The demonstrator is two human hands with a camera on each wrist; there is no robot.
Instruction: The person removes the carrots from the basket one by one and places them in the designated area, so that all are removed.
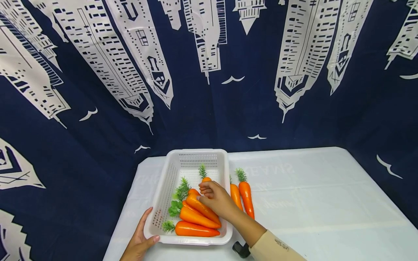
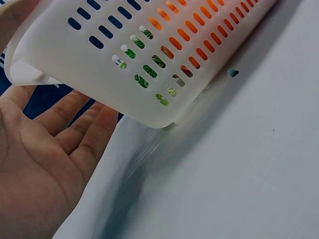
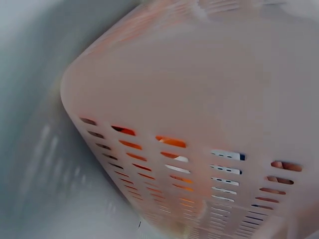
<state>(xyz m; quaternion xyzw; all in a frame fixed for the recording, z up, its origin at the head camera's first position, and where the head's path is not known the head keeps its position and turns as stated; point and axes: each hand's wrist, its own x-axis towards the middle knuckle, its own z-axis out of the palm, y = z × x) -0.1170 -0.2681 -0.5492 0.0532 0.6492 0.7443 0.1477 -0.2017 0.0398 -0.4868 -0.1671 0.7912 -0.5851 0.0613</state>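
Observation:
A white perforated plastic basket (image 1: pixel 225 163) holds several orange carrots with green tops. My left hand (image 1: pixel 138 235) grips its near left corner, thumb on the front rim and fingers along the outer side. In the left wrist view, the left fingers (image 2: pixel 82 132) show beside and below the basket wall (image 2: pixel 89 74). My right hand (image 1: pixel 215 197) is inside the basket with bent fingers, over a carrot (image 1: pixel 206 179) whose leafy top points to the back. Its thumb lies by another carrot (image 1: pixel 202 208). Whether it holds either is hidden. The right wrist view shows mainly the basket's outer wall (image 3: pixel 199 94).
Two more carrots, one partly hidden (image 1: pixel 236 195) and one in plain sight (image 1: pixel 247 197), lie on the white-covered table (image 1: pixel 310 203) just right of the basket. A black object (image 1: pixel 241 250) shows under the right wrist. Behind hangs a navy cloth (image 1: pixel 228 116) printed with white buildings.

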